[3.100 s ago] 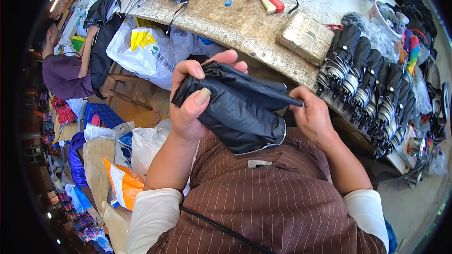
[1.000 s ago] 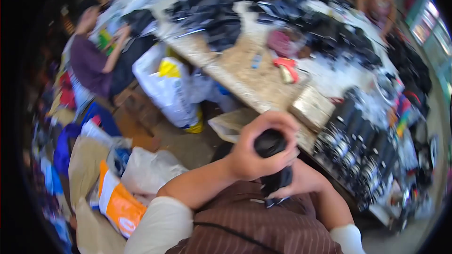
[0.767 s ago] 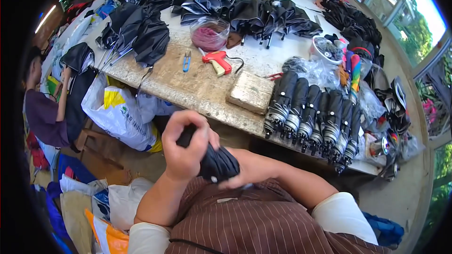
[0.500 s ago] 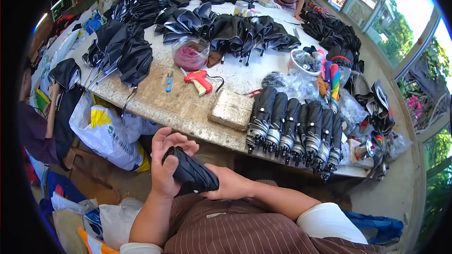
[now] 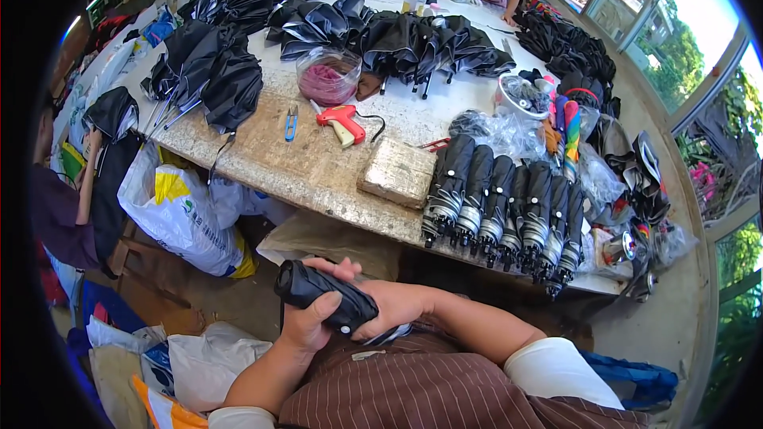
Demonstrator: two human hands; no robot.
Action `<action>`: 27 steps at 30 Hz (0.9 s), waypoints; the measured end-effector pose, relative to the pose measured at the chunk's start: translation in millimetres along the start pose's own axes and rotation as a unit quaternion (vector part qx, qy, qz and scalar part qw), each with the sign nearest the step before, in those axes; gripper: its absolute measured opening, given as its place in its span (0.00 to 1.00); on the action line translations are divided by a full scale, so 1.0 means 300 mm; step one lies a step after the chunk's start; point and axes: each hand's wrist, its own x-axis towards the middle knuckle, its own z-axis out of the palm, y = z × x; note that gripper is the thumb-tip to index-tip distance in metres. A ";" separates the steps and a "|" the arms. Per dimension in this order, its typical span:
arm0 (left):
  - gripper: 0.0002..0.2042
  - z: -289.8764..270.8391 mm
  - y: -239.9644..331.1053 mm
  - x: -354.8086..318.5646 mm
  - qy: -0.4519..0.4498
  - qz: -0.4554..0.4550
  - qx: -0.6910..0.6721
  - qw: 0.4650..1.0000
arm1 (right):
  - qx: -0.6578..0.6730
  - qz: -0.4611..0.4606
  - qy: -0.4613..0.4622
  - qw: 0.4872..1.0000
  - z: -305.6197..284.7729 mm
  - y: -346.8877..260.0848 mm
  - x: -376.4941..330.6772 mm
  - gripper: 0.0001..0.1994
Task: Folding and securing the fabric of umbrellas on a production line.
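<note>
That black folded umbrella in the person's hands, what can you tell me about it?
The folded umbrella is short, compact and black, with fabric that looks smooth and slightly shiny, rolled tight into a stubby cylinder. It lies slanted, its rounded end up and toward the person's left. A small pale dot, perhaps a snap, shows on the wrap. The left hand grips it from below with the thumb over it; the right hand cups its lower end. It is held over the lap, short of the table edge.

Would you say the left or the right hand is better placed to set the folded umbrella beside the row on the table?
Probably the right hand: it lies under the folded umbrella, nearer the row.
</note>
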 end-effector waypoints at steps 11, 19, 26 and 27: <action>0.14 -0.003 0.143 0.018 0.006 0.093 0.027 0.995 | 0.138 -0.161 0.197 0.957 -0.086 -0.047 -0.056 0.45; 0.15 0.019 0.114 0.025 -0.012 0.114 0.108 0.988 | 0.386 -0.129 0.401 0.821 -0.191 -0.076 -0.144 0.15; 0.14 -0.007 0.117 0.000 0.100 0.085 0.148 0.980 | 0.151 -0.171 0.176 0.958 -0.113 -0.291 -0.076 0.10; 0.14 0.008 0.118 0.013 0.134 0.092 0.144 0.976 | 0.095 -0.225 0.132 0.961 -0.106 -0.292 -0.061 0.10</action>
